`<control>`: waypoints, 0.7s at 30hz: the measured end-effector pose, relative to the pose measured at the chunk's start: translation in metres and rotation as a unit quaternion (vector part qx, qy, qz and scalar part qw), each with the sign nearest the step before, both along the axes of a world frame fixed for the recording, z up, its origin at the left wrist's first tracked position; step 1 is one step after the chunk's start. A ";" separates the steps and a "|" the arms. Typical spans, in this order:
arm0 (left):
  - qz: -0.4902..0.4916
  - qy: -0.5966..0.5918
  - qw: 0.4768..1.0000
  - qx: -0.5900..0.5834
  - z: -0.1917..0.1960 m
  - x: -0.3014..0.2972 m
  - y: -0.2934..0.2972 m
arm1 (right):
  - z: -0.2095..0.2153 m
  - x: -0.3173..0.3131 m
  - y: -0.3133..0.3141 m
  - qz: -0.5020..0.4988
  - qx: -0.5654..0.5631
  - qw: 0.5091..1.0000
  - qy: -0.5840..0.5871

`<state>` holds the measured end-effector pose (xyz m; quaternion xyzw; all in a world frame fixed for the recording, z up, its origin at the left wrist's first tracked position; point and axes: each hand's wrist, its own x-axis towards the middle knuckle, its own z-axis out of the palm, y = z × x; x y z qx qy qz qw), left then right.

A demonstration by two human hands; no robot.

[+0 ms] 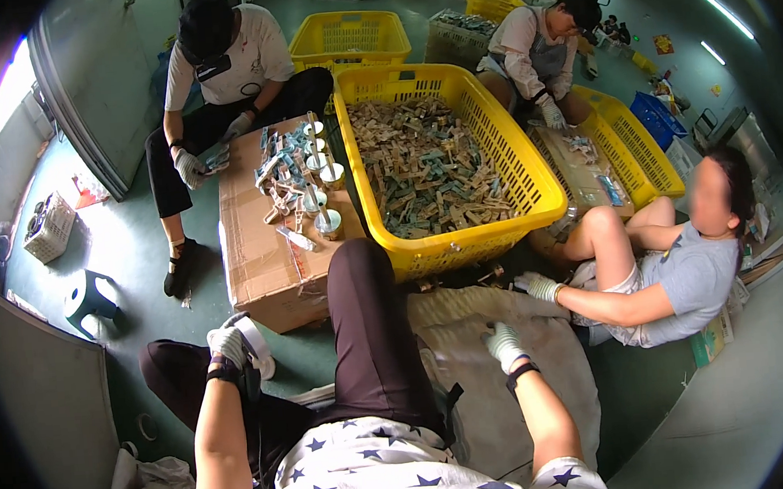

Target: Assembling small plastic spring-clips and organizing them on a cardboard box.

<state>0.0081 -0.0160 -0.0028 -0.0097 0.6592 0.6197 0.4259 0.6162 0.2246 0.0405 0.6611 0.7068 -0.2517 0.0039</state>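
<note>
My left hand point(226, 342), in a pale striped glove, is closed on a white spool-like piece point(253, 336) with round ends, held over my left knee. My right hand point(504, 344), gloved the same way, is raised above a beige cloth point(478, 403). Its fingers look curled, and whatever they may hold is too small to make out. Ahead of my knees stands a cardboard box point(261, 227) used as a work surface. On it lie several small flat teal and tan pieces point(280, 166) and several white round-based holders point(327, 220) with upright rods.
A large yellow basket point(544, 200) full of small flat pieces stands ahead. Another yellow basket point(348, 36) is behind it. Three people sit around: one ahead left point(230, 64), one far right point(532, 49), one near right point(688, 276). A dark stool point(91, 300) stands left.
</note>
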 end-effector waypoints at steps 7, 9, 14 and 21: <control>0.047 -0.172 0.983 0.051 0.031 0.031 0.017 | -0.055 -0.063 0.096 0.107 -0.139 0.971 -0.161; 0.106 -0.266 0.946 0.154 0.030 0.027 0.003 | -0.061 -0.084 0.094 0.137 -0.062 0.959 -0.241; 0.117 -0.108 0.987 0.011 0.051 0.045 0.017 | -0.067 -0.084 0.106 0.150 -0.180 0.925 -0.298; 0.142 -0.158 0.976 0.047 0.069 0.047 0.020 | -0.169 -0.066 -0.014 0.334 -0.255 0.896 -0.145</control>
